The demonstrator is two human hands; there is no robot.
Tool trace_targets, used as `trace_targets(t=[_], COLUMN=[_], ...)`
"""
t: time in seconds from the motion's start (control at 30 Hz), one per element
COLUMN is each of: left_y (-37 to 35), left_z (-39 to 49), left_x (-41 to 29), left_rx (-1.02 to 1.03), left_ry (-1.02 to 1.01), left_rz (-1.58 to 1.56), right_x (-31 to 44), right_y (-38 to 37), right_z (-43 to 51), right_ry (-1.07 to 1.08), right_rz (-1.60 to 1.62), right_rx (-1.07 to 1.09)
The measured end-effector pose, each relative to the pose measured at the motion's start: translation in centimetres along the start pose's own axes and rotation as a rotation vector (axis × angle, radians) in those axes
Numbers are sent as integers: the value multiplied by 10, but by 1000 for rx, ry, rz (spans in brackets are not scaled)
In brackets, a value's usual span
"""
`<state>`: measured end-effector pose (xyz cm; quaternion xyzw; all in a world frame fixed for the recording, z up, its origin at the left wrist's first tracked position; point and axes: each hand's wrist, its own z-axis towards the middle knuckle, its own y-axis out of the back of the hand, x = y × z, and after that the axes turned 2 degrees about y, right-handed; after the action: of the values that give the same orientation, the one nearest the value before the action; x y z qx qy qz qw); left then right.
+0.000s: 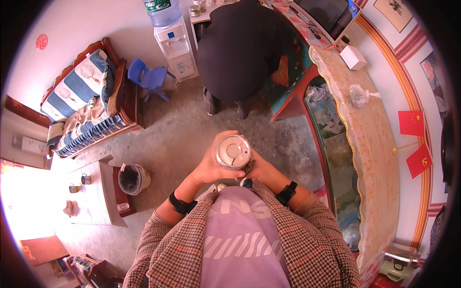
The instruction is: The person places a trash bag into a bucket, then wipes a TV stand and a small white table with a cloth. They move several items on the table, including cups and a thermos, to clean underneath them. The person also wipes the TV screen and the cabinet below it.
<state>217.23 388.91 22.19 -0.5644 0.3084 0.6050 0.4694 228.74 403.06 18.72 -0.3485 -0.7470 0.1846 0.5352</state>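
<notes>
A round clear container [218, 158] with a pale lid [233, 151] is held upright before my chest, seen from straight above. My left hand [210, 166] wraps around its left side, thumb along the near edge. On the other side, my right hand [261, 166] is closed against a crumpled brown cloth-like piece [249, 166] pressed to the container. The container's lower part and most of the right fingers are hidden. Black bands circle both wrists.
Ahead, a person in dark clothes [237, 54] bends over a desk beside a water dispenser [176, 46]. A blue child's chair [147, 77] and wooden sofa [86, 104] stand left. Nearer are a lined bin [134, 179] and low table [92, 205]. A cloth-covered cabinet [374, 154] runs along my right.
</notes>
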Motion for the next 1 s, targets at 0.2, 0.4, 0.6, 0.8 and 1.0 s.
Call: trace_targets(t=[0.2,0.4,0.6,0.8,1.0], left_y=[3,-12,-14,-20,-25], left_z=[6,5,8,-1,-6], left_x=[-6,-14,-17,-12,-16], left_rx=[142,194,218,193,73], left_ry=[163,0,72,-32,-50], left_rz=[-24,45,35,118,101], right_x=[-10,-14,-20,-59,-56], right_y=[24,23,33,55,56], right_z=[18,20,15,36,22], right_ry=[-276,-173,28,118,-122], right_rz=[494,419,-88,-203,-34], right_rx=[363,252,204,406,236])
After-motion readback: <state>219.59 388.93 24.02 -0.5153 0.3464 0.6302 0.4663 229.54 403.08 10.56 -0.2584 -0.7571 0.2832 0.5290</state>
